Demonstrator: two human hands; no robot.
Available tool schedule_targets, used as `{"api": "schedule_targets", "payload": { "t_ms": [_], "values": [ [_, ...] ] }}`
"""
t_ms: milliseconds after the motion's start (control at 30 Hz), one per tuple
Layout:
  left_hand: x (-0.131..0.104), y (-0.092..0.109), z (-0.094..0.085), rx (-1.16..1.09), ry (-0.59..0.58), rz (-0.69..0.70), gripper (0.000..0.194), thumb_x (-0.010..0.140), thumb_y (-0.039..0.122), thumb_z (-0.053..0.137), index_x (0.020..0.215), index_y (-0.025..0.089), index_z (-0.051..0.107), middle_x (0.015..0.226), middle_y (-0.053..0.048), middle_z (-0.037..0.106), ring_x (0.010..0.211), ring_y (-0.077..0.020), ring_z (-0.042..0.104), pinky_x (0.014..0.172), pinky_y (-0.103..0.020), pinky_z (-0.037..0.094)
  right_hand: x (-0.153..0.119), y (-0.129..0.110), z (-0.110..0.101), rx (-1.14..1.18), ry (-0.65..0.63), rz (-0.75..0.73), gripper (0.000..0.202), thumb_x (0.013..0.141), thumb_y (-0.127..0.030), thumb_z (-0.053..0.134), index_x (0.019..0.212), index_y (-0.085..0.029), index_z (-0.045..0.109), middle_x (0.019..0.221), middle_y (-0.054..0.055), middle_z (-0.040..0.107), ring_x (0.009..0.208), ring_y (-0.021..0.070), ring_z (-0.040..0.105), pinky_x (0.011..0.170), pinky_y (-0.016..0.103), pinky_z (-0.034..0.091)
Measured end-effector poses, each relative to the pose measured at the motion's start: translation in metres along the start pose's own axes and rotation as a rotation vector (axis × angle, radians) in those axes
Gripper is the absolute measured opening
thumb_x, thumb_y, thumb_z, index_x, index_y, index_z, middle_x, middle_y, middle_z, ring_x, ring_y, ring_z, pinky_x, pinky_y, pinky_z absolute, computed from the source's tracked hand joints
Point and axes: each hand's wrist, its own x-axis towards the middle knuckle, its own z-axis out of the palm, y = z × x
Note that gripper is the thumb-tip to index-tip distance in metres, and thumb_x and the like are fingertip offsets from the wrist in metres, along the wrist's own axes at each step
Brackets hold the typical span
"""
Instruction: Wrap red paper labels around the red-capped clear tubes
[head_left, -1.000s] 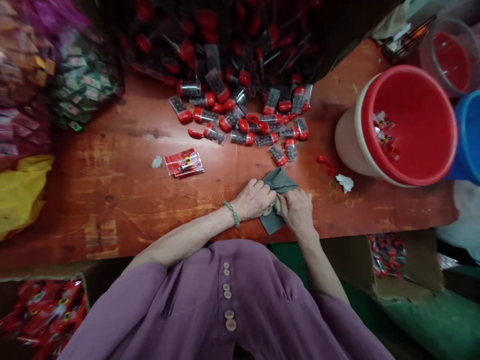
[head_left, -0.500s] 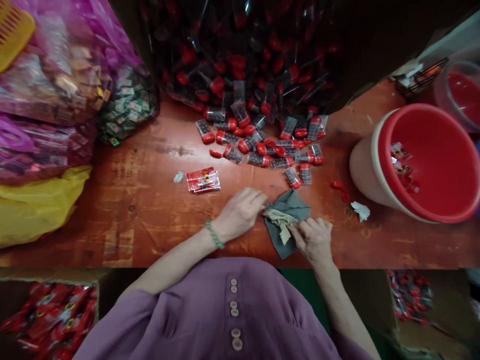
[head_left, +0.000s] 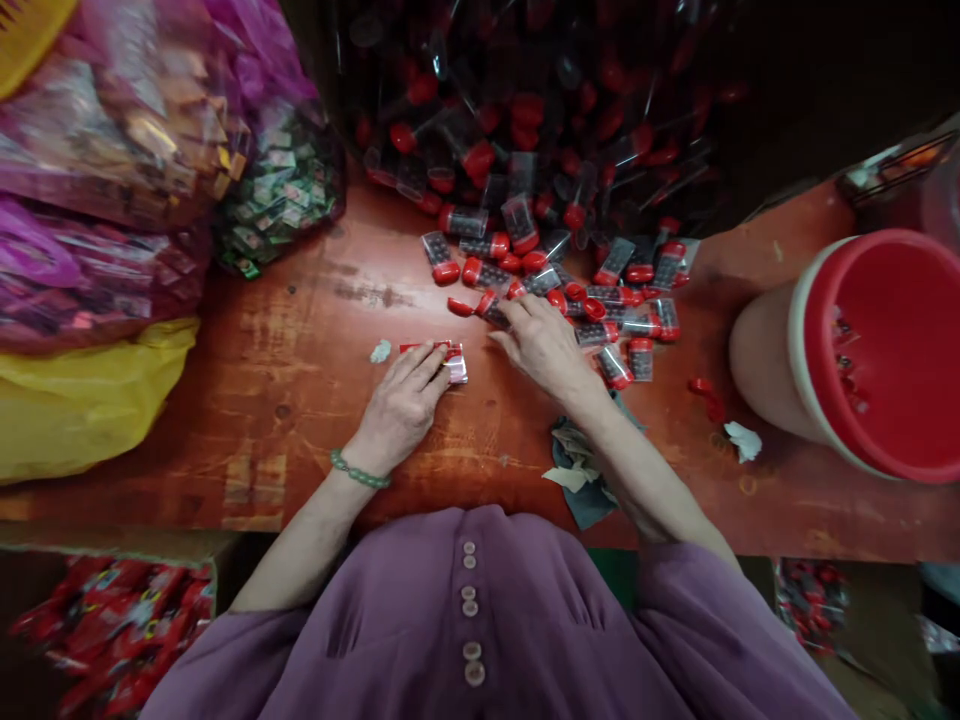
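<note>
On the wooden table, my left hand [head_left: 401, 405] lies with its fingers stretched over a small stack of red packets [head_left: 456, 368], touching them. A green bead bracelet [head_left: 360, 470] circles that wrist. My right hand [head_left: 551, 345] is at the near left edge of a pile of clear tubes with red caps [head_left: 615, 367]. Its thumb and fingers are apart around the end of one small tube [head_left: 491, 308] filled with dark pellets; a firm grip on it does not show. Beneath my right forearm is a crumpled grey-green cloth [head_left: 592, 505] with a pale cloth strip [head_left: 571, 475] on top.
A dark box [head_left: 780, 130] spills many tubes at the back. Plastic bags [head_left: 112, 130] of packets crowd the left, beside a yellow bag [head_left: 97, 400]. At the right stands a pail with a red basin [head_left: 825, 400], near a white scrap [head_left: 744, 440]. Below the table are boxes of red packets [head_left: 120, 620].
My right hand has left the cloth and reached up and left to the tubes. My left hand has moved left onto the red packets. The view has shifted slightly.
</note>
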Motion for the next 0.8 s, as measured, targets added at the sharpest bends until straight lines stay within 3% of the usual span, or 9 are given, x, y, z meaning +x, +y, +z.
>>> {"api": "schedule_targets", "payload": {
  "t_ms": [133,267,367,467,600,700,800],
  "values": [
    [0.004,-0.002,-0.005,0.055,0.068,-0.022,0.024,0.096,0.017,0.049,0.103,0.021,0.072,0.110,-0.010,0.073,0.103,-0.0248,0.063,0.094,-0.045,0.052,0.018,-0.007,0.021,0.007,0.028,0.065,0.041,0.091,-0.024,0.062,0.128,-0.008,0.056,0.125,0.023,0.058,0.115,0.0377,0.051,0.096,0.056,0.043],
    [0.007,-0.003,-0.003,0.071,0.097,-0.081,0.023,0.098,0.023,0.048,0.091,0.019,0.070,0.091,-0.009,0.069,0.083,-0.0208,0.060,0.080,-0.036,0.051,0.014,-0.005,0.028,0.032,0.050,0.097,0.042,0.090,-0.022,0.058,0.130,-0.011,0.055,0.123,0.021,0.059,0.114,0.0378,0.051,0.094,0.059,0.044],
    [0.009,-0.002,-0.003,0.029,0.089,-0.129,0.024,0.098,0.031,0.050,0.099,0.017,0.069,0.088,-0.009,0.068,0.082,-0.0208,0.060,0.078,-0.034,0.050,0.007,-0.001,0.029,0.142,0.071,0.096,0.045,0.086,-0.022,0.061,0.130,-0.012,0.056,0.120,0.019,0.060,0.111,0.0349,0.054,0.096,0.056,0.046],
    [0.013,0.000,-0.009,-0.030,0.048,-0.126,0.037,0.094,0.044,0.057,0.113,0.014,0.067,0.094,-0.011,0.070,0.086,-0.0237,0.062,0.081,-0.037,0.051,-0.004,0.002,0.027,0.380,0.144,0.062,0.049,0.084,-0.025,0.064,0.130,-0.014,0.055,0.115,0.014,0.061,0.106,0.0281,0.058,0.096,0.048,0.050],
    [0.022,0.011,-0.017,-0.309,0.132,-0.236,0.047,0.085,0.050,0.068,0.117,0.014,0.067,0.106,-0.012,0.073,0.095,-0.0244,0.066,0.089,-0.039,0.052,-0.025,-0.009,0.024,0.592,0.345,0.004,0.044,0.084,-0.035,0.068,0.125,-0.023,0.057,0.110,0.008,0.061,0.105,0.0254,0.057,0.097,0.048,0.049],
    [0.029,0.028,-0.011,-0.646,0.176,-0.370,0.040,0.084,0.043,0.071,0.114,0.017,0.070,0.104,-0.009,0.075,0.091,-0.0208,0.069,0.086,-0.035,0.054,-0.041,-0.028,0.030,0.692,0.442,0.036,0.041,0.084,-0.037,0.069,0.120,-0.024,0.055,0.109,0.008,0.059,0.103,0.0243,0.057,0.091,0.044,0.052],
    [0.033,0.046,-0.003,-0.854,0.241,-0.407,0.026,0.085,0.036,0.071,0.103,0.019,0.075,0.099,-0.006,0.077,0.091,-0.0197,0.071,0.089,-0.035,0.055,-0.053,-0.046,0.044,0.749,0.519,0.080,0.036,0.085,-0.031,0.065,0.118,-0.025,0.051,0.106,0.008,0.057,0.096,0.0219,0.058,0.080,0.039,0.055]
  ]
}}
